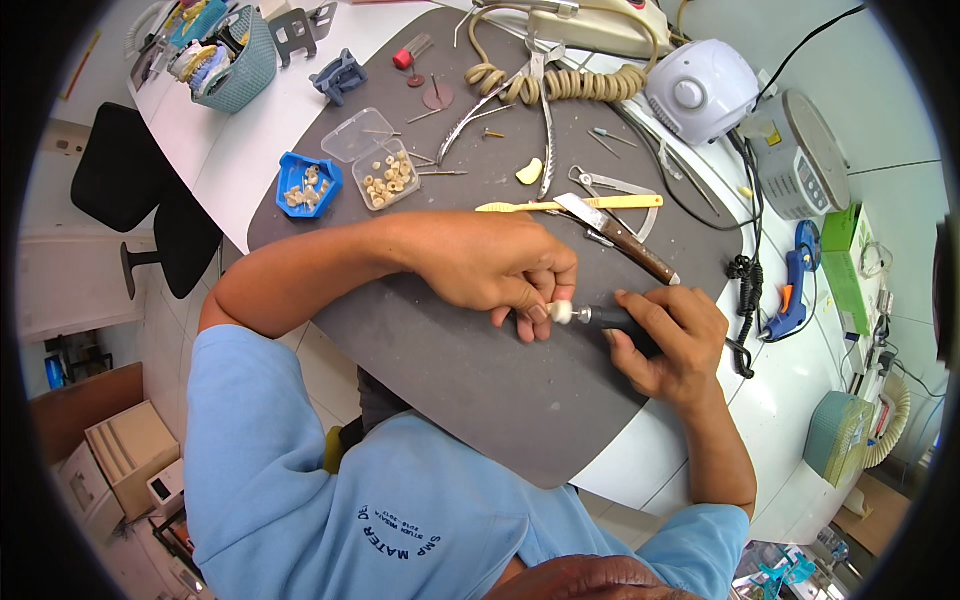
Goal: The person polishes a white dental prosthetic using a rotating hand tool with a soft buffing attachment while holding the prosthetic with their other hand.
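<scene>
Two bare hands meeting over dark grey oval rubber mat (470, 380) on white counter (230, 150). Left hand (495, 268) curled, fingertips pinched shut on tiny pale workpiece, mostly hidden, just left of small white polishing tip (562, 312). Right hand (672, 345) wrapped tight round dark cylindrical rotary handpiece (610, 318), white tip touching or all but touching pinched piece, near mat's middle, toward its right edge. Behind hands on mat: brown-handled steel knife (625, 240), blade crossing long pale yellow plastic spatula (560, 205). Farther back on mat: clear plastic hinged box of small cream tooth-like pieces (385, 180), with blue plastic tray of similar pieces (308, 185) just left of it, overlapping mat's left edge. At mat's far edge: long steel pliers (545, 120), coiled beige cord (560, 85), small red-capped piece (402, 58), loose thin burs scattered between. Off mat to right: white domed motor unit (700, 90), grey box-shaped device with panel (805, 160), blue glue gun (795, 290), black cable running down mat's right side. Off mat to far left: teal woven basket (245, 55) stuffed with odds and ends. Light blue short-sleeved shirt (300, 480) at lower edge, nearest mat's front rim.
</scene>
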{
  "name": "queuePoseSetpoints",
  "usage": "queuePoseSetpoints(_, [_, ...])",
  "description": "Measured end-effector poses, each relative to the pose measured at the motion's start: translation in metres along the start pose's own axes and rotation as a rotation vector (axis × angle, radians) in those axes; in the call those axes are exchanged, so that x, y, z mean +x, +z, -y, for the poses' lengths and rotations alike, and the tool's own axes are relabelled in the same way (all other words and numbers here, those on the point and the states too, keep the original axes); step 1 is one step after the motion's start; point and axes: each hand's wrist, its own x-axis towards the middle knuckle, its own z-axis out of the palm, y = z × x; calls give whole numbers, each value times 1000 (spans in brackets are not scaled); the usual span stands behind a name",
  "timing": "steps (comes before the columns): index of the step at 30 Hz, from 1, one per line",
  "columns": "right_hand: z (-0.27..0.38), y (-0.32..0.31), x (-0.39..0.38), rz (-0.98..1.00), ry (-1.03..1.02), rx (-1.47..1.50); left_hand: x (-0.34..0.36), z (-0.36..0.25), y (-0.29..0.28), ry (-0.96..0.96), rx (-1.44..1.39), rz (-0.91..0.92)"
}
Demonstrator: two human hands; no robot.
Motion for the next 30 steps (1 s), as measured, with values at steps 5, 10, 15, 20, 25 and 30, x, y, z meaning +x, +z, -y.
queuePoseSetpoints(5, [-1, -1, 2, 8, -26, 5, -1, -3, 1, -16, 8, -9])
queuePoseSetpoints(10, [1, 0, 1, -9, 16, -20, 0, -3, 0, -23, 10, -1])
queuePoseSetpoints(15, [1, 0, 1, -13, 15, -22, 0, -2, 0, -23, 14, -4])
queuePoseSetpoints(20, [1, 0, 1, -5, -1, -16, -1, -1, 1, -14, -3, -7])
queuePoseSetpoints(25, [1, 0, 1, 10, 4, -27, 0, -3, 0, -27, 0, 1])
queuePoseSetpoints(30, [1, 1, 0, 14, 1, -14, 0, -2, 0, -26, 10, -1])
